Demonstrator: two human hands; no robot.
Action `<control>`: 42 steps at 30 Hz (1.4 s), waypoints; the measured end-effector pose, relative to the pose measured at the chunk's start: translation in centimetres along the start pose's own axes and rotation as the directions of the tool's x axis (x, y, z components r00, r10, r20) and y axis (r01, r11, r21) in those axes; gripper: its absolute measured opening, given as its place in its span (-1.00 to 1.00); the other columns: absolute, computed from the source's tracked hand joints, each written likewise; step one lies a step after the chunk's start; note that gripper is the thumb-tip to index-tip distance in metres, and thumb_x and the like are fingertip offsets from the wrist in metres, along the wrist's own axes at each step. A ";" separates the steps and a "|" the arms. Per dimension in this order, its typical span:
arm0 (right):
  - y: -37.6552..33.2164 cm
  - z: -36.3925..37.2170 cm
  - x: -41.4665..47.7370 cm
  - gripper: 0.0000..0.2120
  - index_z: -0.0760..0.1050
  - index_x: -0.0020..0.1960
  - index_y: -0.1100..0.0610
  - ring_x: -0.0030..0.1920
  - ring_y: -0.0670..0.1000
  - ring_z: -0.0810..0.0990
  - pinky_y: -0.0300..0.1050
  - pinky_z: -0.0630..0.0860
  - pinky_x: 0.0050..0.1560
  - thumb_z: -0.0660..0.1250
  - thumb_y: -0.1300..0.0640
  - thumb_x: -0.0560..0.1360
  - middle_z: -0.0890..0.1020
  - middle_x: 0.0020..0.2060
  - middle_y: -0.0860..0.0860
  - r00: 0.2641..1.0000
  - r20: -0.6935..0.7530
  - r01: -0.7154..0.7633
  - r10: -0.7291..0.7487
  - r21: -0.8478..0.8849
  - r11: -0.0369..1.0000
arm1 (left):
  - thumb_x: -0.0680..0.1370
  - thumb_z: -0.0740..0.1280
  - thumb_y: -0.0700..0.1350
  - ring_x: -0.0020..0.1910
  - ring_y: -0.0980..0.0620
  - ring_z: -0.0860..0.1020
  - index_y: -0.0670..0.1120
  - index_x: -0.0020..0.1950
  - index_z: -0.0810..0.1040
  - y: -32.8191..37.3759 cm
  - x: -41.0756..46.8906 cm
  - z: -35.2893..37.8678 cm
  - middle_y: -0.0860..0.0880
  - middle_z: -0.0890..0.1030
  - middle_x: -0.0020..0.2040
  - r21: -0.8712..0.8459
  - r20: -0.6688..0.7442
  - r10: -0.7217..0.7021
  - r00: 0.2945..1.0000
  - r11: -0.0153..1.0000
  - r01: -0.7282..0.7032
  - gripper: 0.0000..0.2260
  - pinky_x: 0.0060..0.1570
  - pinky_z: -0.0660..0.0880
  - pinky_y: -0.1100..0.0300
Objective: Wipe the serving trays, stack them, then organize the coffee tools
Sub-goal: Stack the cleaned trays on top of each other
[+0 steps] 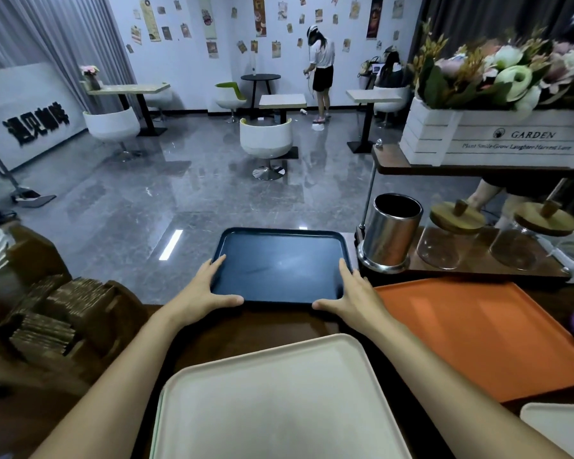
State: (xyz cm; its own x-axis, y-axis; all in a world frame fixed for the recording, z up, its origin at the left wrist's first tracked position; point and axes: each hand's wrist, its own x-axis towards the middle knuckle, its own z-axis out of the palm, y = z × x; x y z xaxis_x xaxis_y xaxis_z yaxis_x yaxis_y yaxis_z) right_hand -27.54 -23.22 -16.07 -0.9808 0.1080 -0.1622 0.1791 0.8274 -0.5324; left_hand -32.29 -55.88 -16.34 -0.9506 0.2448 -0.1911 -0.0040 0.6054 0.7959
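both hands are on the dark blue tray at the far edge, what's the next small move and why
Probably lift the dark blue tray and bring it back toward the cream tray: left hand and right hand grip its near corners, and it overhangs the counter's far edge.

Four serving trays show: one dark blue tray (pixel 280 265), one orange tray (pixel 484 339), one cream tray (pixel 275 402), and the corner of one white tray (pixel 560 429). Two glass jars, one jar (pixel 444 243) and another jar (pixel 524 246), stand beside one steel canister (pixel 390 231). Two hands: left hand (pixel 206 289), right hand (pixel 355 293).
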 end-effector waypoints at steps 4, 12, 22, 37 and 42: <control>-0.3 0.2 0.8 0.16 -0.09 0.65 0.06 0.52 0.23 0.21 0.04 0.23 0.45 0.49 -0.33 0.33 0.21 0.55 0.20 1.000 -0.011 -0.026 0.026 -0.014 1.000 | 0.15 0.59 0.44 0.65 -0.01 -0.03 0.40 0.58 0.03 -1.0 2.2 -0.8 0.16 -0.01 0.66 0.061 0.024 -0.009 1.000 0.998 0.008 0.14 0.59 0.07 -0.20; -0.3 0.5 1.1 0.11 -0.07 0.65 0.03 0.51 0.25 0.22 0.03 0.22 0.44 0.48 -0.32 0.35 0.18 0.56 0.21 1.000 0.005 -0.010 0.011 -0.101 0.995 | 0.15 0.53 0.42 0.63 -0.05 0.05 0.29 0.62 0.08 -2.2 2.2 0.7 0.13 0.06 0.65 0.078 -0.039 0.016 0.999 0.997 -0.013 0.12 0.57 0.11 -0.16; -0.2 -0.5 -0.1 -0.02 0.03 0.61 0.09 0.46 0.30 0.28 0.11 0.28 0.40 0.40 -0.35 0.43 0.19 0.55 0.16 0.998 0.041 0.048 -0.042 -0.169 0.984 | 0.39 0.52 0.29 0.63 0.01 -0.27 0.19 0.66 -0.15 -2.3 1.5 1.2 -0.05 -0.24 0.67 0.224 -0.055 0.021 0.998 0.975 -0.008 0.07 0.61 -0.12 -0.12; 4.2 -2.0 -14.9 -0.21 0.05 0.64 -0.05 0.58 -0.15 0.08 -0.21 0.12 0.49 0.28 -0.28 0.55 0.02 0.61 -0.17 0.920 0.099 0.377 -0.379 0.046 0.925 | 0.55 0.32 0.26 0.59 0.21 -0.18 0.23 0.64 0.05 0.6 -17.2 6.2 0.21 -0.09 0.60 0.231 -0.244 -0.042 0.969 0.968 0.101 -0.27 0.54 0.04 0.05; 6.4 -1.8 -19.4 -0.14 -0.09 0.65 0.06 0.61 -0.09 -0.05 -0.21 0.02 0.51 0.26 -0.27 0.57 -0.17 0.62 -0.08 0.887 0.259 0.401 -0.383 -0.018 0.916 | 0.52 0.33 0.30 0.61 0.18 -0.05 0.24 0.63 0.09 -0.6 -25.4 10.0 0.19 -0.08 0.63 0.207 -0.333 -0.154 0.930 0.951 0.232 -0.26 0.52 0.09 0.07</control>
State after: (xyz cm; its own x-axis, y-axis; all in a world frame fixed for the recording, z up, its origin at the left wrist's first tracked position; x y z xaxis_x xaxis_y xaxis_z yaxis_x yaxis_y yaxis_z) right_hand -7.55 -19.08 -14.85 -0.9185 -0.3636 -0.1556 -0.2301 0.8113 -0.5375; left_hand -5.05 -54.92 -17.70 -0.9870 -0.1183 -0.1092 -0.1602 0.7887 0.5935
